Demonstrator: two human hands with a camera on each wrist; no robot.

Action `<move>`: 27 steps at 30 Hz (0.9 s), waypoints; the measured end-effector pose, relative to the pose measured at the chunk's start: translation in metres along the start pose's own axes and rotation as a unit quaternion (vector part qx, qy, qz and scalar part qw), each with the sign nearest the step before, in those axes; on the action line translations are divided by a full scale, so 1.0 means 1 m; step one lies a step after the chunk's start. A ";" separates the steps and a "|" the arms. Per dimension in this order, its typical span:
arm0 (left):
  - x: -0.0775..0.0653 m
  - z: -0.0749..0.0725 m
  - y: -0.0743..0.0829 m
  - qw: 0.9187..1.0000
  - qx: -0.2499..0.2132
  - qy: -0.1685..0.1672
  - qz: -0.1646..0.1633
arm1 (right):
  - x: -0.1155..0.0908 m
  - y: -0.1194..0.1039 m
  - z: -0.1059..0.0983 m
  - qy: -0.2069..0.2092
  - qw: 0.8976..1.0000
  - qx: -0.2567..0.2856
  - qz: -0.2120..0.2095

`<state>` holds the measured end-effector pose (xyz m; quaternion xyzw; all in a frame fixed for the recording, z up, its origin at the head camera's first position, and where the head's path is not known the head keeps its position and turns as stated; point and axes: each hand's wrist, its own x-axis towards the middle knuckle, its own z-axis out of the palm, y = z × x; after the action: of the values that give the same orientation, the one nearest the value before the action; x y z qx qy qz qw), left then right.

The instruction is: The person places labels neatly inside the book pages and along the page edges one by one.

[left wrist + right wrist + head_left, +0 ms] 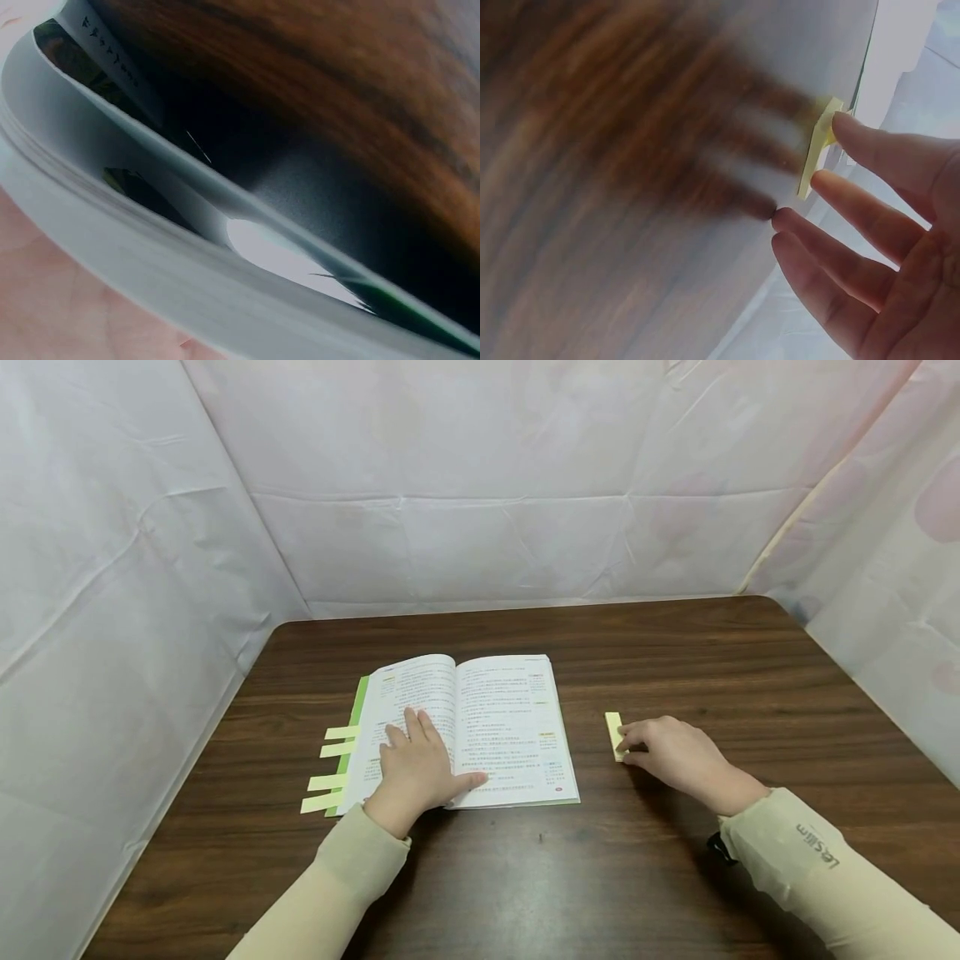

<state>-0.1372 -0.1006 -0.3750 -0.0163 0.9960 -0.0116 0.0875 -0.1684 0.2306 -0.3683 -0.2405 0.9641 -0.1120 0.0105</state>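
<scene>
An open book (502, 718) with printed pages lies on the brown table. My left hand (420, 768) rests spread on its left page, the thumb reaching across the fold to the right page. In the left wrist view the curved page edges of the book (150, 262) show close up, with some skin below them. Right of the book lies a narrow pad of yellow sticky notes (612, 731). My right hand (678, 756) has its thumb and index finger on the pad's near part. The right wrist view shows these fingertips pinching at the sticky notes (819, 146); the other fingers are apart from them.
Several yellow sticky-note tabs (324, 782) stick out from the book's left edge, over its green cover (361, 697). The wooden table (675, 652) has rounded far corners. Pale sheeting (480, 543) hangs behind it and at both sides.
</scene>
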 end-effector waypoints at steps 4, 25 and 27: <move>-0.001 0.001 0.000 1.000 0.002 0.000 -0.001 | 0.002 -0.001 -0.002 -0.001 1.000 0.004 0.005; 0.000 0.000 0.001 1.000 0.005 -0.002 -0.002 | 0.014 0.016 -0.003 -0.002 0.999 0.018 0.042; 0.000 0.000 0.001 1.000 0.005 -0.003 -0.002 | 0.015 0.016 -0.003 -0.009 0.999 0.024 0.046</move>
<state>-0.1376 -0.0998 -0.3751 -0.0179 0.9956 -0.0172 0.0906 -0.1893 0.2384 -0.3686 -0.1968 0.9710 -0.1323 0.0296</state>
